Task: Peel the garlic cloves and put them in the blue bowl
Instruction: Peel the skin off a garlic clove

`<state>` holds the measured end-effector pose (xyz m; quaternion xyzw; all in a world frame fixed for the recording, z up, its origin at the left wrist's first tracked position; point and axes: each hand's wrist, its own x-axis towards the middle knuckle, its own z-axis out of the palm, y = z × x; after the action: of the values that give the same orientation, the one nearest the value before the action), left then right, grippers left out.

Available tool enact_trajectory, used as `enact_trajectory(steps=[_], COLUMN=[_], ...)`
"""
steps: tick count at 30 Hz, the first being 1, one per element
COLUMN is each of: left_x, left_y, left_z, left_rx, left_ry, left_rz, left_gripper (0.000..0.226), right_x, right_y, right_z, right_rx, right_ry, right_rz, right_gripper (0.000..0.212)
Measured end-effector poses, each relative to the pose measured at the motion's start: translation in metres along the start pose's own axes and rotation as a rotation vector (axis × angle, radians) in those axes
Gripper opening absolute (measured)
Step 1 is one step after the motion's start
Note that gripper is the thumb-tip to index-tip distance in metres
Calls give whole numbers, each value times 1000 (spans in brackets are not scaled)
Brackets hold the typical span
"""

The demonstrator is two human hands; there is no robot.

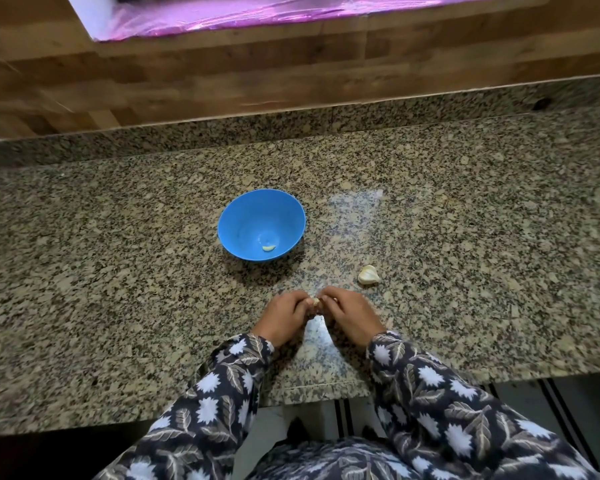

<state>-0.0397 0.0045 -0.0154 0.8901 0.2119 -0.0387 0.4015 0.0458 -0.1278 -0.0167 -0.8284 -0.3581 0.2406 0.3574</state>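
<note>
Ahead of the hands and a little to the left stands the blue bowl [243, 216], with one peeled clove [269, 248] lying in its bottom, so one clove looks done. The left hand [284, 317] and right hand [350, 317] meet fingertip to fingertip, both curled and pinching a small clove [315, 301] between them (I judge its peeling under way, though the skin is too small to make out). Just ahead of the right hand and to its right, a garlic chunk [368, 274] lies unpeeled on the counter, so work is left. The speckled granite counter [118, 237] runs under the hands. Beyond it rise a wooden wall [187, 81] and a pink sheet [257, 12].
</note>
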Motion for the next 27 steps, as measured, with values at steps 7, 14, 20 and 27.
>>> enact_trajectory(steps=[7,14,20,27], left_x=[-5,-7,-5,-3], left_y=[-1,0,0,-3], left_z=[5,12,12,11], left_rx=[-104,-96,-191,-185], left_ry=[111,111,43,-1], left_rz=[-42,-78,-85,-85], left_gripper=[24,23,21,20], right_x=[-3,-4,-1,-1], right_y=[3,4,7,9], right_z=[9,13,12,10], right_rx=[415,463,464,489], right_ry=[112,93,59,52], right_rz=[181,244,275,274], right_gripper=[15,13,17,16])
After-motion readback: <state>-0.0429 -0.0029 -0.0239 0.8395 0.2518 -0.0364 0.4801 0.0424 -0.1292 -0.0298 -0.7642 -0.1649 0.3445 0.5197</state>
